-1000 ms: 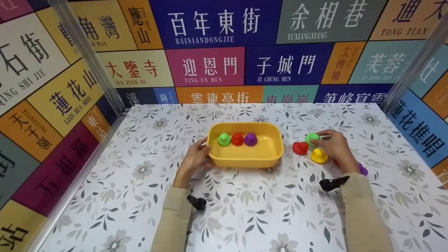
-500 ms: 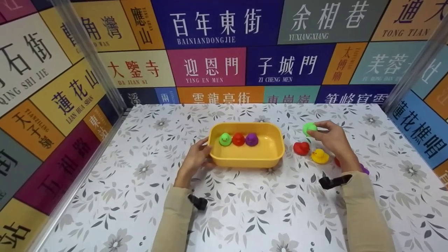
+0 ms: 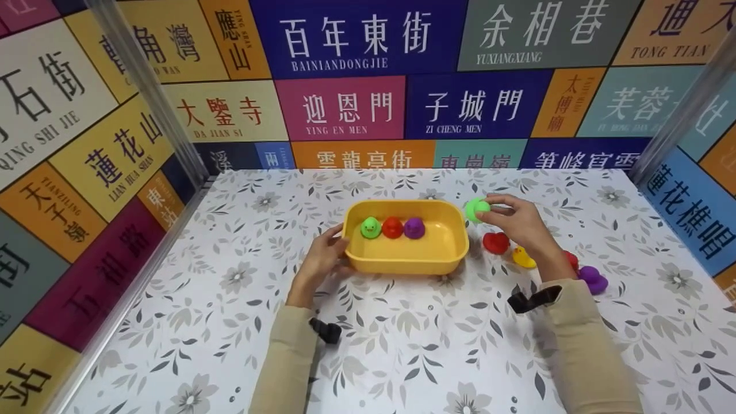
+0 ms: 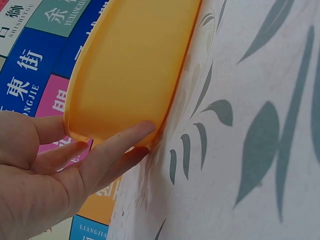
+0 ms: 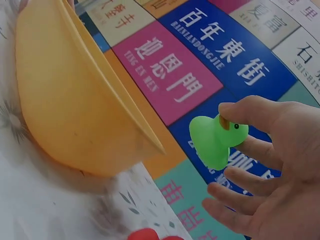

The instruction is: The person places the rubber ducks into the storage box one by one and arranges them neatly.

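Green duck is hanging from right hand, pinched between thumb and finger, other fingers loosely spread. Left hand, fingers nearly straight, is touching yellow tub between both hands.

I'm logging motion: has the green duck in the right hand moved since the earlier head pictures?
Yes: against the ZI CHENG MEN sign, the green duck has moved left, toward the yellow tub.

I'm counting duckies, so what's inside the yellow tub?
Inside the yellow rectangular plastic tub, a small green toy duck, a small red toy duck and a small purple toy duck sit in a row. The floor beneath them and the tub's near inner side are hidden.
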A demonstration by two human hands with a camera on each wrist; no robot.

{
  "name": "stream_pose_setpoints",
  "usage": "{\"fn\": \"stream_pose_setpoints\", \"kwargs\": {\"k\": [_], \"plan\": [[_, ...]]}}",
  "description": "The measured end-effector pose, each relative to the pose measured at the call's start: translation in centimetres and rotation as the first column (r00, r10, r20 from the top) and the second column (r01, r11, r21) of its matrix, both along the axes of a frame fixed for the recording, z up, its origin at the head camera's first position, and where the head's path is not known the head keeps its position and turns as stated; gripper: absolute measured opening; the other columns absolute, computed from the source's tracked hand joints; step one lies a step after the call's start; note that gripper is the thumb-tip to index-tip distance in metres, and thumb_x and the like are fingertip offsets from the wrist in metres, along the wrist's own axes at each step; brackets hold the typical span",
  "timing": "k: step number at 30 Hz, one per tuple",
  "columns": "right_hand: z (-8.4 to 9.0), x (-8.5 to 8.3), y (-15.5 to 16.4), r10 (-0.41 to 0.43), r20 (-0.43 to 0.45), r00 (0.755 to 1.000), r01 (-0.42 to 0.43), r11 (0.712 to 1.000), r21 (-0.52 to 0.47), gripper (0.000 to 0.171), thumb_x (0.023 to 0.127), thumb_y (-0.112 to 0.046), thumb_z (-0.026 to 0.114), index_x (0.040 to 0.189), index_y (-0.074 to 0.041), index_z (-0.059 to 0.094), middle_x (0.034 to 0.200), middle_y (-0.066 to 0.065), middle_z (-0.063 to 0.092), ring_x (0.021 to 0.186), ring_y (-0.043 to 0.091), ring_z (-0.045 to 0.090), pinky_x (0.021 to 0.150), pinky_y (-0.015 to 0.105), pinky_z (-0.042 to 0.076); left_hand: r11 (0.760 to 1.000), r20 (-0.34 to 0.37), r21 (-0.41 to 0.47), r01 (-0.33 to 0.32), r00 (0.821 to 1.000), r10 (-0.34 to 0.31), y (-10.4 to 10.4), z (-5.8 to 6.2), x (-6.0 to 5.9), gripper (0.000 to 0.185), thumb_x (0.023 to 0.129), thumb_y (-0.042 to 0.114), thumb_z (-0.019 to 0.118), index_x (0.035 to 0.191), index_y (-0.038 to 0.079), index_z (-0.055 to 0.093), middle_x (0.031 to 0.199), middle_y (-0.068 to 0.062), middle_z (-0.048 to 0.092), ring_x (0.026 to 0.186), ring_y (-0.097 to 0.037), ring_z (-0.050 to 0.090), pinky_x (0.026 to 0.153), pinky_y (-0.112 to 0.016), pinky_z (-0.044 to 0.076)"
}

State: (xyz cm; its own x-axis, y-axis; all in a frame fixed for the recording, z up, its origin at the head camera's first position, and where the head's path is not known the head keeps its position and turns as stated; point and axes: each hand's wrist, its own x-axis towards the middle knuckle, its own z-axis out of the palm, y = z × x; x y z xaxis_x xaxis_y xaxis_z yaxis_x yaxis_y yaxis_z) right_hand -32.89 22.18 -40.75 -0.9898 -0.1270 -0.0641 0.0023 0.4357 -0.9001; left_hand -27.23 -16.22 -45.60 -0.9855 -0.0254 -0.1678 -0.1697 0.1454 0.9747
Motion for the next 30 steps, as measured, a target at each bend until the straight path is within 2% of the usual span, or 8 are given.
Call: {"fn": "stream_pose_setpoints", "kwargs": {"k": [4, 7, 10, 15, 20, 25, 30], "plan": [[-0.1, -0.2, -1.5, 0.03, 0.013, 0.999, -0.03, 0.999, -0.014, 0.061, 0.089, -0.04, 0.075, 0.137, -0.007, 0.057, 0.163, 0.009, 0.035, 0.148, 0.033, 0.038, 0.12, 0.047, 0.04, 1.0, 0.007, 0.01, -0.007, 1.0, 0.007, -0.1, 0.1, 0.0, 0.051, 0.106, 0.016, 0.048, 0.155, 0.012, 0.037, 0.136, -0.026, 0.059, 0.091, -0.023, 0.071, 0.076, -0.042, 0.065], [-0.4, -0.5, -2.4, 0.054, 0.01, 0.998, -0.054, 0.999, -0.003, 0.056, 0.089, -0.036, 0.076, 0.132, -0.005, 0.06, 0.163, 0.011, 0.035, 0.148, 0.036, 0.038, 0.121, 0.047, 0.038, 1.0, 0.019, 0.021, -0.009, 1.0, 0.008, -0.1, 0.1, 0.1, 0.052, 0.106, 0.017, 0.048, 0.156, 0.014, 0.036, 0.138, -0.025, 0.058, 0.093, -0.026, 0.072, 0.079, -0.045, 0.064], [-0.9, -0.9, -3.1, 0.09, 0.016, 0.996, -0.09, 0.996, 0.023, 0.054, 0.087, -0.035, 0.078, 0.129, -0.005, 0.063, 0.162, 0.012, 0.035, 0.147, 0.038, 0.037, 0.119, 0.048, 0.041, 1.0, 0.031, 0.022, -0.014, 0.999, 0.013, 0.0, 0.1, 0.1, 0.052, 0.105, 0.018, 0.049, 0.156, 0.015, 0.036, 0.139, -0.024, 0.058, 0.094, -0.028, 0.072, 0.08, -0.044, 0.064], [-1.8, -1.8, -4.2, 0.127, 0.08, 0.989, -0.131, 0.99, 0.053, 0.056, 0.085, -0.036, 0.08, 0.131, -0.008, 0.063, 0.161, 0.013, 0.035, 0.149, 0.038, 0.035, 0.115, 0.047, 0.045, 1.0, 0.034, 0.014, -0.009, 0.999, 0.009, 0.1, 0.1, 0.1, 0.053, 0.105, 0.019, 0.049, 0.156, 0.016, 0.035, 0.141, -0.024, 0.057, 0.097, -0.029, 0.072, 0.08, -0.043, 0.064], [-2.5, -2.6, -5.4, 0.123, 0.125, 0.985, -0.135, 0.986, 0.096, 0.056, 0.086, -0.035, 0.079, 0.132, -0.008, 0.062, 0.158, 0.015, 0.04, 0.148, 0.035, 0.034, 0.117, 0.044, 0.043, 1.0, 0.042, 0.017, -0.011, 0.999, 0.01, 0.2, 0.1, 0.1, 0.053, 0.105, 0.019, 0.049, 0.156, 0.017, 0.035, 0.141, -0.023, 0.057, 0.099, -0.03, 0.072, 0.083, -0.044, 0.064], [-2.7, -3.3, -6.3, 0.099, 0.148, 0.984, -0.119, 0.984, 0.134, 0.052, 0.088, -0.026, 0.077, 0.133, -0.005, 0.061, 0.158, 0.017, 0.039, 0.137, 0.03, 0.041, 0.114, 0.041, 0.044, 1.0, 0.027, 0.007, -0.008, 1.0, 0.007, 0.2, 0.2, 0.1, 0.052, 0.106, 0.019, 0.049, 0.156, 0.016, 0.036, 0.14, -0.023, 0.058, 0.103, -0.031, 0.07, 0.085, -0.043, 0.063], [-2.6, -3.6, -7.0, 0.081, 0.167, 0.983, -0.11, 0.979, 0.17, 0.052, 0.088, -0.023, 0.077, 0.133, -0.005, 0.061, 0.152, 0.017, 0.045, 0.122, 0.025, 0.049, 0.107, 0.038, 0.051, 1.0, 0.006, 0.014, -0.017, 1.0, 0.017, 0.2, 0.1, 0.1, 0.051, 0.105, 0.017, 0.05, 0.155, 0.012, 0.038, 0.138, -0.026, 0.059, 0.107, -0.036, 0.069, 0.081, -0.043, 0.064]]}}
